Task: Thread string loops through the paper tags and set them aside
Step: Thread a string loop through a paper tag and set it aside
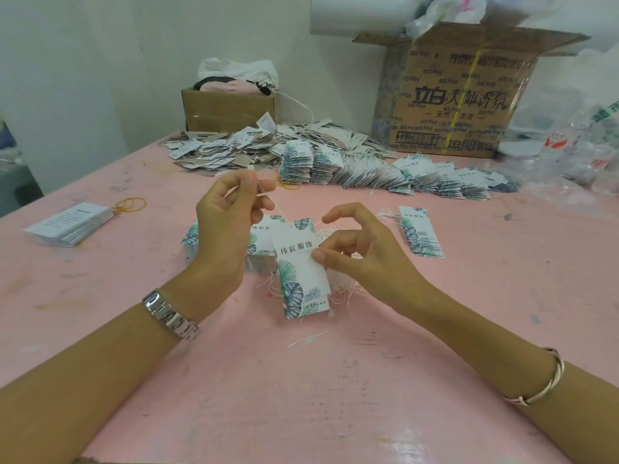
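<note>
A white paper tag (299, 266) with green leaf print hangs upright above the pink table (301, 380). My right hand (355, 246) pinches its right edge between thumb and fingers. My left hand (231, 209) is raised to the tag's upper left and pinches a thin white string (271, 200) that runs down to the tag's top. Under the hands lie a stack of the same tags (258, 249) and a tangle of loose strings (341, 289).
A small fan of tags (420, 232) lies to the right. Long rows of strung tags (402, 175) and a loose heap (234, 145) fill the back. Two cardboard boxes (459, 95) stand behind. A white card stack (70, 224) with rubber bands (130, 204) lies left.
</note>
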`<state>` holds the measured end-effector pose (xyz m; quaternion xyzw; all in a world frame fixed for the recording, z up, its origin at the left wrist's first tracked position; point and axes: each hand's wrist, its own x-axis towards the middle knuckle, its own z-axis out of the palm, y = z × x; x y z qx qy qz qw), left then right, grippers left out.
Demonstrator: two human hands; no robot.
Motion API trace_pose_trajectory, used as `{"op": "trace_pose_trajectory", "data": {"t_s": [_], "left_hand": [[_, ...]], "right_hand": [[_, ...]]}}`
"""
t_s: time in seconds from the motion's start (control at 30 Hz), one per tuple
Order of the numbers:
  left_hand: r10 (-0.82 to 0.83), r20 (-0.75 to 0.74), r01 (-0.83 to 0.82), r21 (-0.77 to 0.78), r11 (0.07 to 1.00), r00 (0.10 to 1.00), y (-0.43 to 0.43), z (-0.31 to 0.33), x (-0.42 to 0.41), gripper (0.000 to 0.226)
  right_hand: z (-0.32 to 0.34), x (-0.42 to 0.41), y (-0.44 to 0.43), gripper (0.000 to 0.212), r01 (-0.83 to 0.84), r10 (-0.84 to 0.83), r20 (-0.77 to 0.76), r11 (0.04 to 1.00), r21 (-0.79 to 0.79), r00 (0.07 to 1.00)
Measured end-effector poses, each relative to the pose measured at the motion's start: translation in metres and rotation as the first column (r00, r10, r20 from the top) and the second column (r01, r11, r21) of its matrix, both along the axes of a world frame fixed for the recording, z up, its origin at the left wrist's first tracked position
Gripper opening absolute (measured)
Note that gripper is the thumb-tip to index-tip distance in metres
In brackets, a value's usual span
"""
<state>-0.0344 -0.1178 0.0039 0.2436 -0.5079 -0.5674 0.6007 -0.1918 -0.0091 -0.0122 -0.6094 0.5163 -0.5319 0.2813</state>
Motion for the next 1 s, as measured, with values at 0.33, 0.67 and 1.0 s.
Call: {"op": "trace_pose_trajectory", "data": {"t_s": [0.33, 0.67, 1.0], "left_hand": [[0.085, -0.041, -0.083, 0.067, 0.994, 0.995, 0.0, -0.005, 0.0, 0.01], [0.055, 0.243, -0.038, -0.074, 0.997, 0.968, 0.006, -0.016, -0.004, 0.017], [0.008, 0.274, 0.048, -0.196, 0.98, 0.962, 0.009, -0.024, -0.007, 0.004]], "right_hand": [[0.002, -0.012, -0.006, 0.012, -0.044, 0.04, 0.253, 0.999, 0.013, 0.967], [0.016, -0.073, -0.015, 0.017, 0.221, -0.221, 0.37, 0.974, 0.043, 0.902], [-0.006, -0.162, -0.02, 0.016, 0.713, -0.712, -0.132, 0.7, -0.045, 0.69]]}}
